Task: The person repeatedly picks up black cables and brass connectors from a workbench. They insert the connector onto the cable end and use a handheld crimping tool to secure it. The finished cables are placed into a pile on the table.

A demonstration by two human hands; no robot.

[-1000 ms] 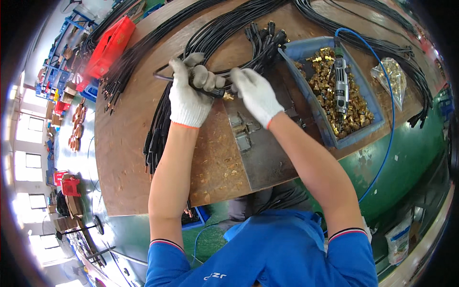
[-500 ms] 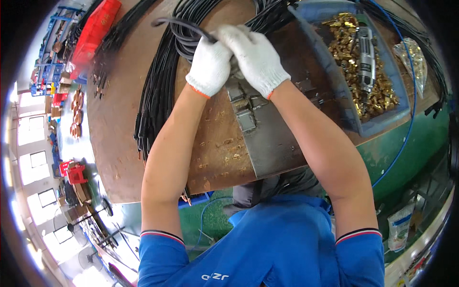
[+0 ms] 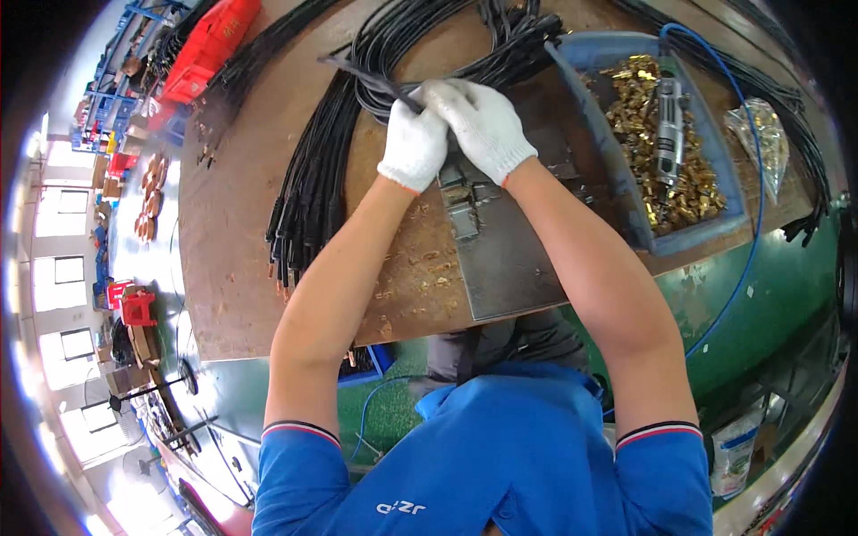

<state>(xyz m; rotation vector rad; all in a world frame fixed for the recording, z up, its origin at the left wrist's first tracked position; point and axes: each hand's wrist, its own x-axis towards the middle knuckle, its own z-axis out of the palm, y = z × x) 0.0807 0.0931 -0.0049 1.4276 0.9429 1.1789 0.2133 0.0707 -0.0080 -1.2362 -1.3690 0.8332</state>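
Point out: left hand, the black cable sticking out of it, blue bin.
Left hand (image 3: pixel 414 150), head view: its gloved back.
Black cable (image 3: pixel 382 83), head view: blurred length projecting from the hand.
Blue bin (image 3: pixel 612 152), head view: left side wall.

Gloves: matt, knitted cloth. Cable at the gloves looks smooth, plastic-like; blurred. Tabletop appears wood-like, scuffed. Plate: dull grey metal. Fittings: glossy, brass-coloured metal. Bin: smooth plastic. Bag: shiny, clear film.

At least 4 bright windows glow left of green floor.
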